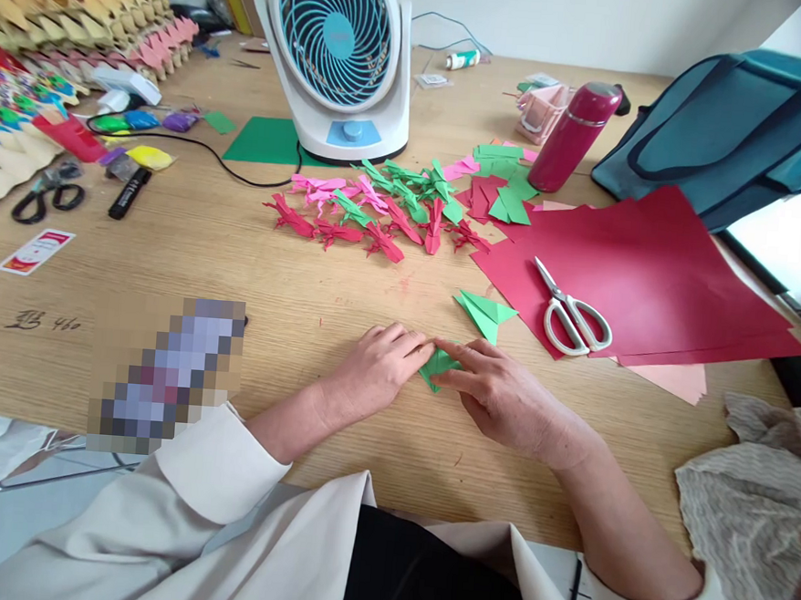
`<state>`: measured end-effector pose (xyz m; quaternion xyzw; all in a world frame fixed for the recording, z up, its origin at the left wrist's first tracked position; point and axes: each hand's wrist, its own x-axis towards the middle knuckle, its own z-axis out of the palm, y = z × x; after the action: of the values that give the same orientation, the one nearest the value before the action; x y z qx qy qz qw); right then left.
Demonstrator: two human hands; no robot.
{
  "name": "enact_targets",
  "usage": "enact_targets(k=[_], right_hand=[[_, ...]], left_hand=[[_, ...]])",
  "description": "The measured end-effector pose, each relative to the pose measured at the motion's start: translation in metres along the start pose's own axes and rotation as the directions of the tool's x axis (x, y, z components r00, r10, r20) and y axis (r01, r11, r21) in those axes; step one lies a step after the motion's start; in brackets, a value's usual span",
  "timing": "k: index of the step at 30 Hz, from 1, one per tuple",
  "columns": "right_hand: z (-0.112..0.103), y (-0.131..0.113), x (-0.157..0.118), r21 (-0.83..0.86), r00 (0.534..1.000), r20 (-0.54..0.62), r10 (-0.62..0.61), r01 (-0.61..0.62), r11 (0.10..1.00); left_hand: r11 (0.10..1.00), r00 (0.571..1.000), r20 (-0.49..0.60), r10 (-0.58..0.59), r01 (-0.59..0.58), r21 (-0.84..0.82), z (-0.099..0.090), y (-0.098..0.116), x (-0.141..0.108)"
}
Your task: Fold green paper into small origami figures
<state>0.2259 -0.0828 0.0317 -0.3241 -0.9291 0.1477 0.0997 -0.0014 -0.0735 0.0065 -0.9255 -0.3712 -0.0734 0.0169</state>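
A small piece of folded green paper (439,365) lies on the table under my two hands. My left hand (380,364) has its fingers together, their tips pinning the paper's left edge. From the other side, my right hand (503,397) presses on the paper with its index finger stretched along the upper edge and the other fingers bent over it. The two hands' fingertips meet at the paper's upper left, and part of the paper is hidden by them. Just beyond sits another folded green paper piece (487,315), pointed in shape.
Several small folded red, pink and green paper figures (386,208) lie ahead. White-handled scissors (570,316) rest on red paper sheets (649,272) at right. A fan (344,131), a red thermos (573,138) and a teal bag (720,130) stand behind. Black-handled scissors (48,193) lie left.
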Motion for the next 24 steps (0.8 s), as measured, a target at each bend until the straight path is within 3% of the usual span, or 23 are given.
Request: enact_targets(k=[11,24], right_hand=[[0.002,0.002,-0.001,-0.007,1.000,0.002,0.006,-0.006,1.000],[-0.001,0.000,0.000,0.020,1.000,-0.027,-0.004,0.004,1.000]], left_hand=[[0.999,0.994,0.101,0.045,-0.046,0.017,-0.009,-0.005,-0.007],[0.998,0.996,0.066,0.060,-0.059,-0.012,-0.013,-0.010,-0.031]])
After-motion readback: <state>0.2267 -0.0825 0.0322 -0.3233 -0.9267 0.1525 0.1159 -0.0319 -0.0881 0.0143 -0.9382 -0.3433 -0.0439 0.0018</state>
